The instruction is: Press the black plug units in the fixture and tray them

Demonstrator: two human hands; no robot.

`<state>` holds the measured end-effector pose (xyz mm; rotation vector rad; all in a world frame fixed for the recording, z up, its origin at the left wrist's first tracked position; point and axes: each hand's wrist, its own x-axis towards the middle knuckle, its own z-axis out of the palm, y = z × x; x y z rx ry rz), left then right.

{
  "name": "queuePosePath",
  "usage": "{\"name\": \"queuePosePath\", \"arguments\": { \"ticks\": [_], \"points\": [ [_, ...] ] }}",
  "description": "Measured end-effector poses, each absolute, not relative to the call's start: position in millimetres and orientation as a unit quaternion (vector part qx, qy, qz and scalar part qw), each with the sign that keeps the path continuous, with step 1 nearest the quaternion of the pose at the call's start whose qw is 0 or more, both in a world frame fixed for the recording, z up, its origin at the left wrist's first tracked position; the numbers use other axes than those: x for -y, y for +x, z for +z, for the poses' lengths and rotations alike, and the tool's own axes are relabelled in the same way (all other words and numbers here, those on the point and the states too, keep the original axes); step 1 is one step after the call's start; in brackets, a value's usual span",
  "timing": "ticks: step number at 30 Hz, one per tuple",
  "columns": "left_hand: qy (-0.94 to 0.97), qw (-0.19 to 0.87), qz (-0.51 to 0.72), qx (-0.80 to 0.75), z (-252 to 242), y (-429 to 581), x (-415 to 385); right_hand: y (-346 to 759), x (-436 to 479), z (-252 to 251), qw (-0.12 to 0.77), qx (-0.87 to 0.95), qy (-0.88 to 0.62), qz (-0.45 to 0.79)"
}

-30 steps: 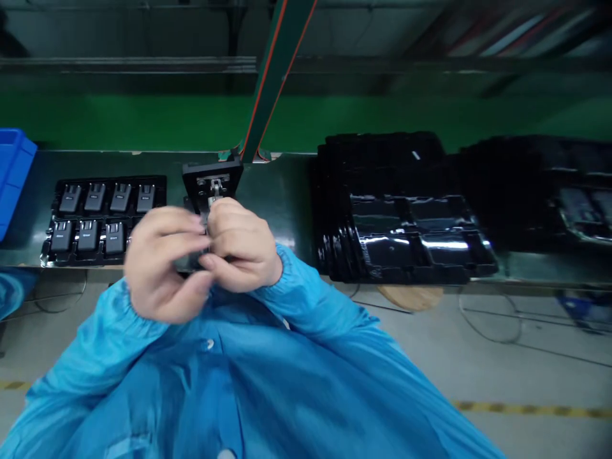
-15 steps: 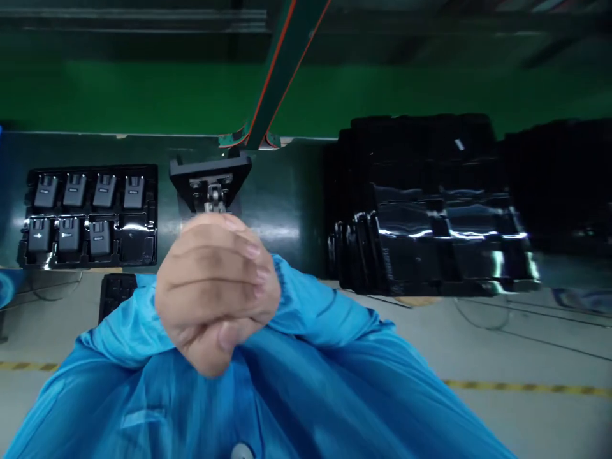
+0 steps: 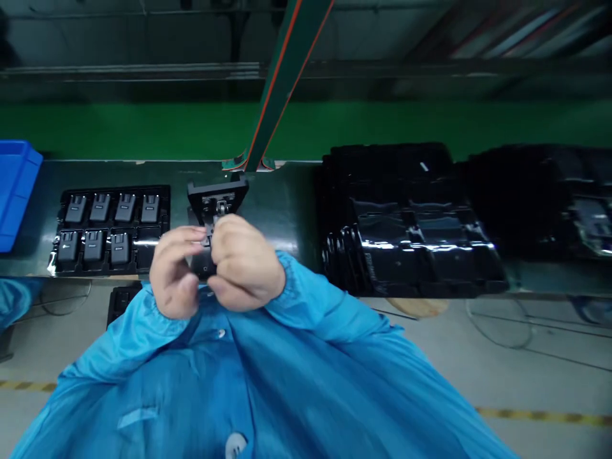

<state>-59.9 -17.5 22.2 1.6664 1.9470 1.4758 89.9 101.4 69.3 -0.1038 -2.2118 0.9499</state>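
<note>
A black fixture (image 3: 217, 191) with a metal toggle clamp (image 3: 221, 208) stands on the bench, just beyond my hands. My right hand (image 3: 246, 262) is curled into a fist right against the near side of the clamp; whatever its fingers may hold is hidden. Beside it on the left, my left hand (image 3: 176, 271) has bent fingers with the thumb apart, and nothing shows between them. Its fingertips are close to the fixture's metal part. Left of the hands lies a black plastic tray (image 3: 165, 217) with several dark grey box-shaped devices (image 3: 125, 208); its front right pocket holds none.
Stacked black plastic trays (image 3: 406, 223) fill the right side of the bench (image 3: 287, 217), with more trays (image 3: 530, 197) beyond them. A blue bin (image 3: 16, 191) sits at the far left. A green post (image 3: 287, 83) rises behind the fixture. Another person's blue sleeve (image 3: 19, 299) shows at the left edge.
My hands were together, one covering the other; now they are apart side by side, lower and nearer the fixture's clamp. The camera view has shifted, bringing the blue bin into sight.
</note>
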Motion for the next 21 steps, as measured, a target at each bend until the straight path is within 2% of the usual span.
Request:
{"name": "queuePosePath", "arguments": {
  "ticks": [2,4,7,9,11,17,21],
  "points": [
    [0.502,0.114,0.524,-0.679,14,-70,20,86,-112,87,0.408,0.844,-0.087,0.337],
    [0.478,0.191,0.459,-0.725,0,-75,19,77,-131,99,0.436,0.833,-0.160,0.301],
    [0.477,0.311,0.336,-0.750,-23,-74,14,59,-170,98,0.429,0.838,-0.194,0.278],
    [0.471,0.357,0.313,-0.744,-35,-70,11,51,-190,85,0.407,0.840,-0.201,0.296],
    [0.460,0.365,0.322,-0.742,-43,-64,7,51,-197,70,0.412,0.823,-0.219,0.324],
    [0.405,0.381,0.369,-0.745,-53,-56,-3,103,-148,22,0.541,0.687,-0.358,0.328],
    [0.432,0.356,0.343,-0.754,-52,-55,-11,147,-97,-22,0.502,0.653,-0.445,0.351]
  ]
}}
